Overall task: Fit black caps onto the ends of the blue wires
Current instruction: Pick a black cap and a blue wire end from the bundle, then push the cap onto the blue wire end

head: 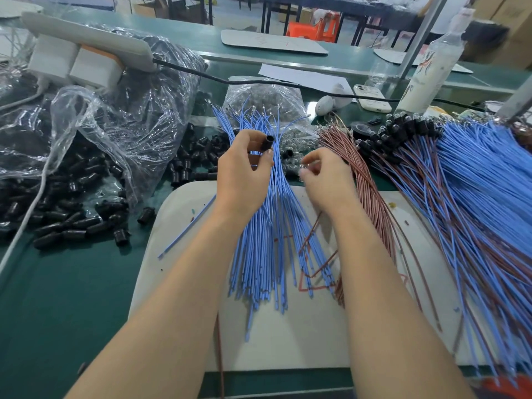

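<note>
My left hand (243, 171) pinches a black cap (267, 143) between thumb and fingers, its open end up, above a loose bundle of blue wires (270, 243) that fans across the white board (288, 341). My right hand (325, 177) hovers to the right of the bundle with fingers curled; what its fingertips pinch, I cannot tell. Another black cap (288, 153) lies between the two hands. Several loose black caps (72, 223) are heaped at the left, spilling from a clear plastic bag (95, 119).
Brown wires (371, 197) lie right of my right hand. A large pile of blue and brown wires with caps fitted (460, 174) fills the right side. A bag of small bulbs (267, 102), a phone (372, 97), a white bottle (429, 73) and a power strip (86, 38) stand behind.
</note>
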Motion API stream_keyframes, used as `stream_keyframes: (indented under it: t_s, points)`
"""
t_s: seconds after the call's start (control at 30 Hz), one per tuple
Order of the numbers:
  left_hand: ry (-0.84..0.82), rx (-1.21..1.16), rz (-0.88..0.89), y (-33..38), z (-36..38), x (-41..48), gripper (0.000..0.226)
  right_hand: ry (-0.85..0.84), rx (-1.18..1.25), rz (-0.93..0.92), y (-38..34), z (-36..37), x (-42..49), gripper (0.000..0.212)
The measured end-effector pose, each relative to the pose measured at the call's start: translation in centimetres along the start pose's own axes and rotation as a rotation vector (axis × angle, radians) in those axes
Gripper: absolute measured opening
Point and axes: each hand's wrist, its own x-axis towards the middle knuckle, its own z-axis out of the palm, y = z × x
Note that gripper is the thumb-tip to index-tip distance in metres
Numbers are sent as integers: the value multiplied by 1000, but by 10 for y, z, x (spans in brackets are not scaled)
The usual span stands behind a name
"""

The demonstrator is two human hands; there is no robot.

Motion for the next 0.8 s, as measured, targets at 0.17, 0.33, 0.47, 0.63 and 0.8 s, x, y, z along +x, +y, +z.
stream_keyframes:
  t_s: [0.17, 0.33, 0.47, 0.63, 0.8]
  points:
    - [-18, -12, -20, 0, -1, 0, 16, 38, 704, 135, 3, -18, 5, 29]
    - [-20, 6, -27, 0, -1, 1, 16, -46, 971, 252, 2, -17, 5, 26]
    - [-20, 15, -29, 0, -1, 0, 16, 30, 568, 213, 6, -12, 5, 19]
    - [-25, 22, -37, 0, 0, -1, 15, 128, 8, 11, 11, -4, 3, 16]
    - [-19, 9, -30, -1, 1, -1, 15, 78, -214, 38, 10, 8, 6, 23]
